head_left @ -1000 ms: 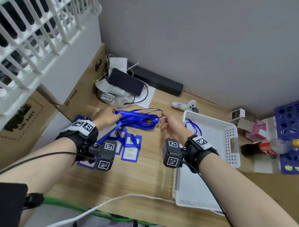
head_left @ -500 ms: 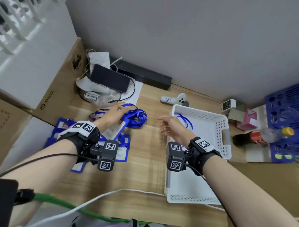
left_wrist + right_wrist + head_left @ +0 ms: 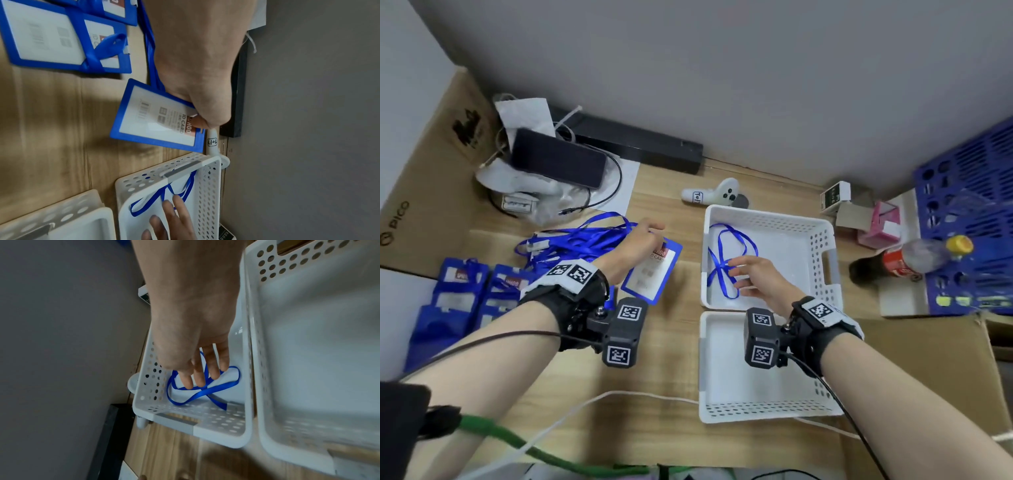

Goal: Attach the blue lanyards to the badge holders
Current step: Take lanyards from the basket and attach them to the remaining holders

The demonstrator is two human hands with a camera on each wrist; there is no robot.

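Note:
My left hand (image 3: 640,245) (image 3: 202,120) pinches the top edge of a blue-framed badge holder (image 3: 650,275) (image 3: 158,121) and holds it just above the wooden table. A heap of blue lanyards (image 3: 575,243) lies behind that hand. More blue badge holders (image 3: 465,291) (image 3: 61,40) lie at the left. A single blue lanyard (image 3: 726,257) (image 3: 197,394) lies looped in the far white basket (image 3: 822,246) (image 3: 205,423). My right hand (image 3: 751,274) (image 3: 203,369) reaches into that basket with straight, spread fingers just over the lanyard; I cannot tell whether they touch it.
A second white basket (image 3: 709,377) stands in front of the first. A white controller (image 3: 719,195), a black bar (image 3: 640,147) and a dark phone (image 3: 558,159) lie at the back. A cardboard box (image 3: 424,178) stands left. A cola bottle (image 3: 900,260) and blue crate (image 3: 969,219) stand right.
My left hand has left the lanyard heap and lifted a badge holder to the right. My right hand has moved from the table into the far basket, over the lanyard.

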